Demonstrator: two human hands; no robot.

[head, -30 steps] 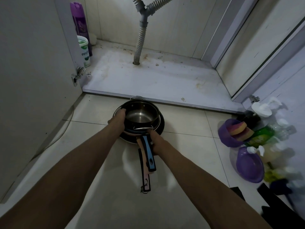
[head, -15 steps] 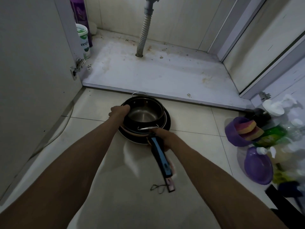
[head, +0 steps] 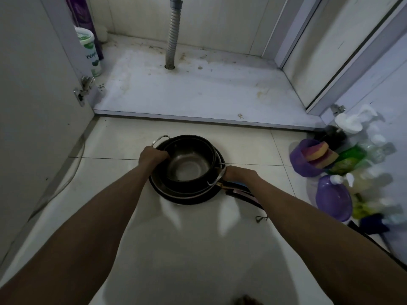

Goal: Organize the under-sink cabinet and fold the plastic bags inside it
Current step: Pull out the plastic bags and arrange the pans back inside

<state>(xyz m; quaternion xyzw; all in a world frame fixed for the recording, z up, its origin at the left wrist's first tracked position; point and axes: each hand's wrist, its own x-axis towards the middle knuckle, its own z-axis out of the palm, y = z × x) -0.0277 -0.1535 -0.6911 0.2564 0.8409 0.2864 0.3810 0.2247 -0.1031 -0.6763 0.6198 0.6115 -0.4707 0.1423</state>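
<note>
The left hand is curling its fingers over the left rim of the stack of pans, just below the steel pot's wire loop handle. The right hand is gripping the stack at its right side, fingers wrapped where the pan handles join the rims. Half a second ago those handles were pointing down toward the bottom of the frame with the blue one in the right hand's grasp; now they are pointing to the lower right, lying under the right forearm, so the stack is turning on the tile floor.

The steel pot is sitting nested on top, at centre frame. The under-sink cabinet is standing open across the upper half, its stained floor bare around the drain hose, with a white tub and a purple spray can in its upper left corner. At the right edge a purple bowl is holding sponges beside a green bottle and blurred bottles.
</note>
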